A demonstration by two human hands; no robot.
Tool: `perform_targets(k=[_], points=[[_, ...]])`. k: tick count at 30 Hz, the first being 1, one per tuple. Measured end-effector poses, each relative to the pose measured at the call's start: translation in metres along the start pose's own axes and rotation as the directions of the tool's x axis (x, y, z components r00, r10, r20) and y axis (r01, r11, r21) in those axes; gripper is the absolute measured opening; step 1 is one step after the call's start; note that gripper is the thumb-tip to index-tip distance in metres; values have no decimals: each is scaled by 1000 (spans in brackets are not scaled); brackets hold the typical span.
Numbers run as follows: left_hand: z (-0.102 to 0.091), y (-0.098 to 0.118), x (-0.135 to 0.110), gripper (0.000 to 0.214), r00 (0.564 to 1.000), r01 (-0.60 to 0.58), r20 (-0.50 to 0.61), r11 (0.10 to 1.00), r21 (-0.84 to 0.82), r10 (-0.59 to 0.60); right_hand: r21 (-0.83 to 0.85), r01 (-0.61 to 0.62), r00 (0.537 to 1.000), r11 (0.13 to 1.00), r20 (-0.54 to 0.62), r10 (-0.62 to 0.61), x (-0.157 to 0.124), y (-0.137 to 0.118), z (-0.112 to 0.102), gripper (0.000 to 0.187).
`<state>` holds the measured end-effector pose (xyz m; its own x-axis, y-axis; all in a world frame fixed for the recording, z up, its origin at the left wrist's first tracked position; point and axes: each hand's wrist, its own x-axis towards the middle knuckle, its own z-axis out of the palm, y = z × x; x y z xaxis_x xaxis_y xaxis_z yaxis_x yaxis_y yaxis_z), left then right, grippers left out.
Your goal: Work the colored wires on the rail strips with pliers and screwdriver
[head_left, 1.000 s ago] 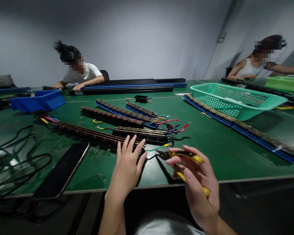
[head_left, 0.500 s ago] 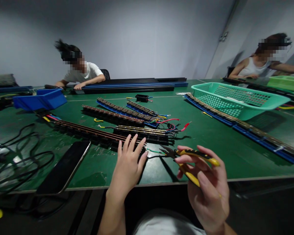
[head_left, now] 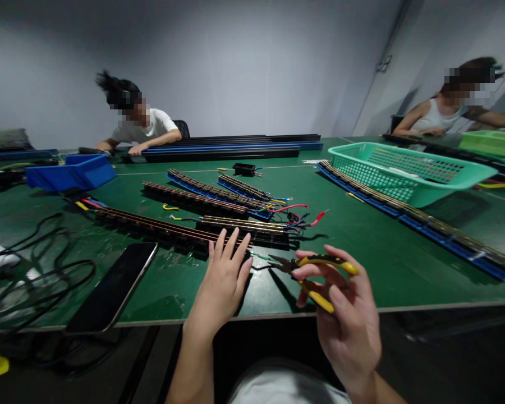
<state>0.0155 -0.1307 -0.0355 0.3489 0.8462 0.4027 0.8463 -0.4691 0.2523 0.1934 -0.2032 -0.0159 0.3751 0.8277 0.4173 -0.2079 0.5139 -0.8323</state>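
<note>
My left hand [head_left: 222,278] lies with fingers stretched out on the near end of a long dark rail with copper strips [head_left: 151,227], near the table's front edge. My right hand [head_left: 340,306] is closed round yellow-handled cutting pliers [head_left: 307,268], held just above the table. The jaws of the pliers point left toward a thin green wire [head_left: 263,258] coming off the rail's end beside my left fingers. More rails with coloured wires [head_left: 219,196] lie just beyond.
A black phone [head_left: 113,286] lies at the front left beside black cables [head_left: 33,269]. A blue bin [head_left: 71,173] stands at the left, a green basket [head_left: 404,168] and long rails [head_left: 412,216] at the right. Two other people sit at the far side.
My right hand with the pliers has shifted a little, first right, then back left, with the jaws nearer the green wire. My left hand has stayed on the rail.
</note>
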Motion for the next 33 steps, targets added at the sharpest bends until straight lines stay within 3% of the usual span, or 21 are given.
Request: perform_targets(k=[3,5,6,7,9,10,12,13,17,22,27,30,33], points=[[-1,1,-1,47,1000,-10,-9,1000,-1,10,-95,0,997,995,73,7,0,10,-1,35],[-2,1,-2,45,1000,-18,-13,1000,-3,18,-191,117,977,975,200,-78,4,14,-2,37],[-2,1,-2,45,1000,-21,-12,1000,-4,21,-229,224,941,947,304,-149,9,14,-2,40],[-2,2,-2,45,1000,-24,-9,1000,-5,24,-241,365,873,899,424,-241,13,14,-1,45],[-3,2,-3,45,1000,-29,-2,1000,-4,29,-156,614,638,773,675,-370,24,12,2,57],[-3,1,-3,45,1000,-30,1,1000,-3,30,-121,669,531,733,768,-358,29,10,5,58],[-4,1,-4,45,999,-32,1,999,-1,32,-121,717,422,686,859,-290,36,8,9,55],[-4,1,-4,45,1000,-31,0,1000,1,31,-134,725,404,675,877,-259,37,8,10,53],[-4,1,-5,44,999,-30,-25,999,14,31,-155,733,393,662,891,-226,37,8,9,52],[-2,2,-5,43,998,-37,-52,999,39,39,-127,806,279,578,943,-182,33,9,7,53],[-1,1,-5,43,998,-41,-44,998,52,43,-136,821,257,555,956,-146,34,7,9,49],[-1,0,-5,43,998,-41,-46,998,47,44,-140,789,301,599,937,-177,34,9,7,57],[-3,0,-5,44,999,-42,-32,999,33,43,-167,726,445,668,853,-271,29,13,0,68]])
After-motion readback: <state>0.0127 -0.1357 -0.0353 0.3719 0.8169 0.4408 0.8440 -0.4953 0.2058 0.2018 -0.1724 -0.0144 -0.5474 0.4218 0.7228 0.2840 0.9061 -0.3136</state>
